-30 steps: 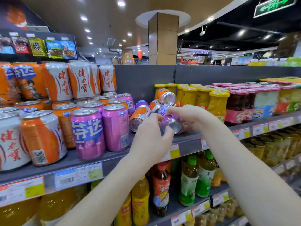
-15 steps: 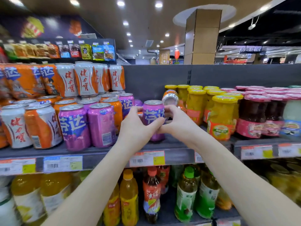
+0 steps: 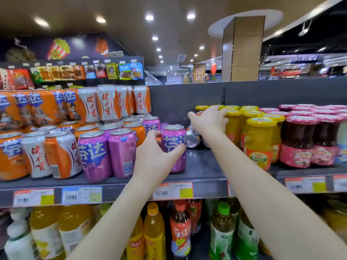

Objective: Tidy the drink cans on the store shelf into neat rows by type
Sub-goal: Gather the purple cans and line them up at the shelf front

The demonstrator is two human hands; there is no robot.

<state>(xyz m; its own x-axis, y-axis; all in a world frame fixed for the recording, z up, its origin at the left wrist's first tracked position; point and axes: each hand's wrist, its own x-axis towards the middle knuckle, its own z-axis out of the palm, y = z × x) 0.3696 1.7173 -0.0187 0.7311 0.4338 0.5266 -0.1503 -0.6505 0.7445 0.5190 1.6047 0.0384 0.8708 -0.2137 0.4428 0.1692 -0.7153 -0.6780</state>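
A purple Fanta can (image 3: 173, 141) stands upright on the grey shelf (image 3: 202, 169), just right of two more purple cans (image 3: 107, 152). My left hand (image 3: 155, 156) is wrapped around its lower left side. My right hand (image 3: 210, 121) reaches farther back over several cans lying on their sides (image 3: 192, 140); what its fingers hold is hidden. Orange Fanta cans (image 3: 11, 156) and white-and-orange cans (image 3: 37, 152) stand at the left, with more stacked behind.
Yellow-lidded fruit jars (image 3: 259, 139) and pink-lidded jars (image 3: 300, 141) crowd the shelf right of my right hand. Price tags (image 3: 172, 191) line the shelf edge. Bottled drinks (image 3: 180, 231) fill the shelf below. Snack packets (image 3: 112, 71) hang behind.
The purple can went from lying in both hands to standing upright on the shelf. My right hand let go and moved back over the fallen cans; my left hand still holds it.
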